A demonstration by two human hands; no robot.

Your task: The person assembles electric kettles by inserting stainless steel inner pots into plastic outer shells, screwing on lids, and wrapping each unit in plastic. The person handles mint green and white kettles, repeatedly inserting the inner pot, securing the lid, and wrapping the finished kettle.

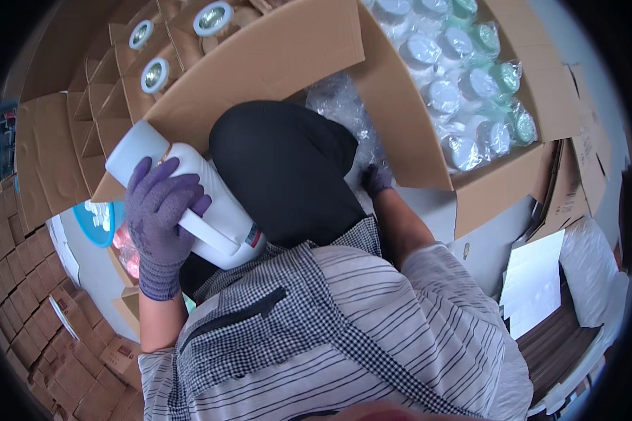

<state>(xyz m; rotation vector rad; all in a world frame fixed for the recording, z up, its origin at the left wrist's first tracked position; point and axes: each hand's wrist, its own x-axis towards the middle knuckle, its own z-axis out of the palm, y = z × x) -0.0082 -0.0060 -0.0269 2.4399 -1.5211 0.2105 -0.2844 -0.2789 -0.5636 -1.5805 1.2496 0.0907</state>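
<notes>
My left hand (163, 210), in a purple knit glove, holds a white vacuum jug (216, 184) at its handle. The jug lies tilted against my thigh, its wide pale lid (138, 152) pointing up and left. A gold-coloured band runs below the lid, and a small dark and red label sits near the base. My right hand (377, 180), gloved too, reaches down beside crumpled clear plastic bags (342, 105), between my black-clad leg and a cardboard box. Its fingers are partly hidden, so any hold there cannot be made out.
A divided cardboard carton (258, 63) ahead holds several silvery glass liners (154, 75). At the right, an open box (497, 173) contains plastic-wrapped items with white and green tops (445, 96). A blue basin (92, 223) with small white parts stands left. Stacked brown cartons (21, 284) lie beyond.
</notes>
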